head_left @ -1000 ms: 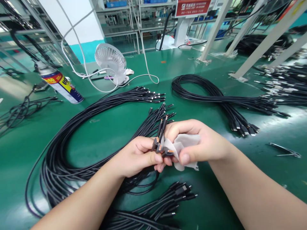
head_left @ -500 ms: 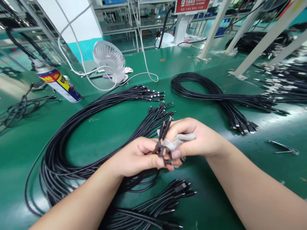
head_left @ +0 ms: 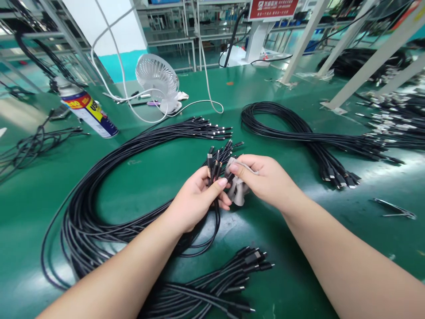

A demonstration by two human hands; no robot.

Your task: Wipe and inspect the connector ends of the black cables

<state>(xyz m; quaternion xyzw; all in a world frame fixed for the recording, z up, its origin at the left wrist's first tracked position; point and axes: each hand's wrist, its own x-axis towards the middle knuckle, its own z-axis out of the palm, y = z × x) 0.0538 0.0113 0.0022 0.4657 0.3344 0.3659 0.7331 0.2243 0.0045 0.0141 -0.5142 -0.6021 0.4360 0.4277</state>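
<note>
My left hand [head_left: 201,195] is closed around several black cables [head_left: 215,166], whose connector ends point up past the thumb. Beside it, my right hand [head_left: 260,175] pinches a crumpled greyish-white cloth [head_left: 238,190] against a connector at the edge of the bunch. A long bundle of black cables [head_left: 96,186] curves over the green table to the left and runs in under my left hand. More connector ends [head_left: 254,259] lie fanned out below my hands. My fingers partly hide the contact between cloth and connector.
A looped cable bundle [head_left: 275,115] lies at the right, with metal tweezers [head_left: 395,208] nearer me. A spray can [head_left: 89,110] and a small white fan [head_left: 157,82] stand at the back left. White posts [head_left: 358,57] rise from the table at the right.
My hands have moved slightly up and apart. The connectors in my left hand now stand more upright, and the cloth hangs lower from my right fingers. The camera view has shifted slightly.
</note>
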